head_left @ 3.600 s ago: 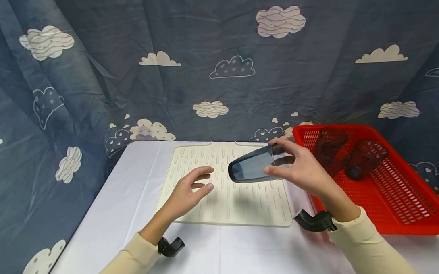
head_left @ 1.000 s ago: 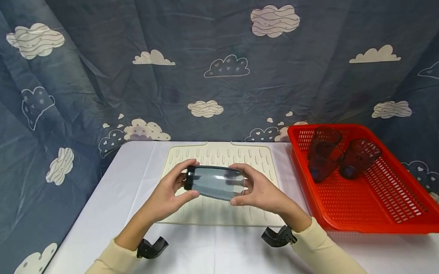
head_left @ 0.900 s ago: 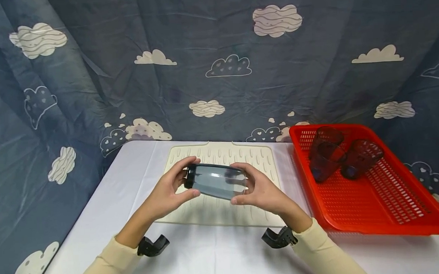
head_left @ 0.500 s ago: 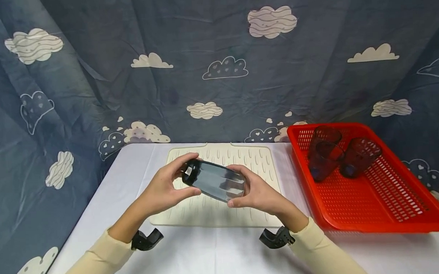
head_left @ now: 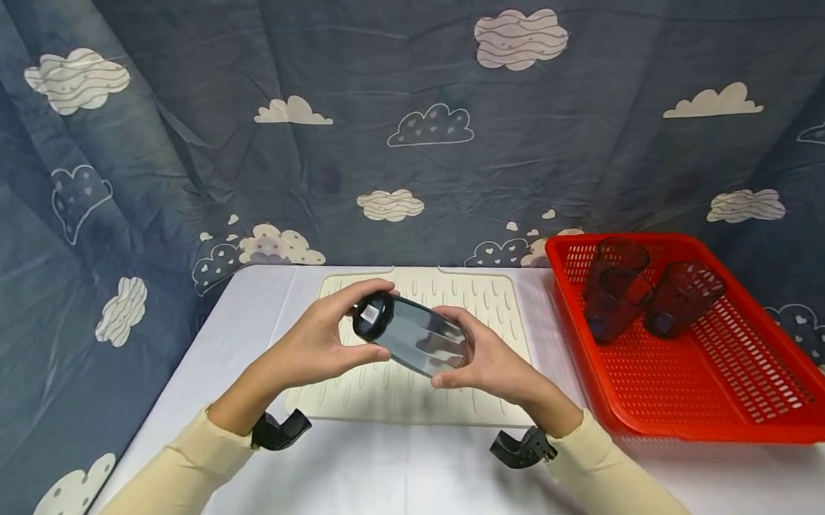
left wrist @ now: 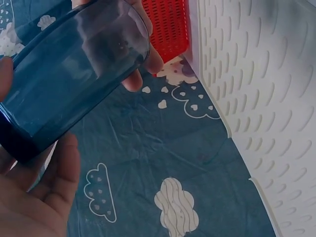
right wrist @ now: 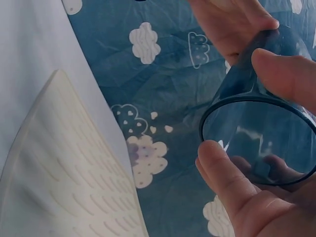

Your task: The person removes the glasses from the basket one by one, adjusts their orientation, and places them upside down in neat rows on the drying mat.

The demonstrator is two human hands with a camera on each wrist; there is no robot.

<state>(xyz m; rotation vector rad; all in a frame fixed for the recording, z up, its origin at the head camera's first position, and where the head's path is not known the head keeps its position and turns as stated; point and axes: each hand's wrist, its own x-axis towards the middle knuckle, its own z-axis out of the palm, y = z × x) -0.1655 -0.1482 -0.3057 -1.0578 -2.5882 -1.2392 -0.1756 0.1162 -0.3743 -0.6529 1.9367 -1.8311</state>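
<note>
A blue-tinted drinking glass [head_left: 418, 337] lies sideways in the air between my hands, over the cream ridged drying mat [head_left: 390, 406]. My left hand [head_left: 316, 344] grips its dark, thick base, where a small white label [head_left: 370, 313] faces toward me. At the other end, my right hand [head_left: 484, 361] holds the glass near its rim, thumb and fingers on opposite sides. The left wrist view shows the glass [left wrist: 74, 74] slanting from the left palm up to the right fingers. Its open mouth, with the rim [right wrist: 212, 116], faces the right wrist camera.
A red perforated basket [head_left: 704, 399] stands on the right, with three glasses [head_left: 619, 303] grouped at its back left. White cloth [head_left: 366, 479] covers the table. A dark blue curtain with clouds [head_left: 355, 176] hangs behind and to the left.
Earlier only my right hand held the glass; my left hand has since taken its base. Over the last second the base end has risen and turned toward me, showing its label.
</note>
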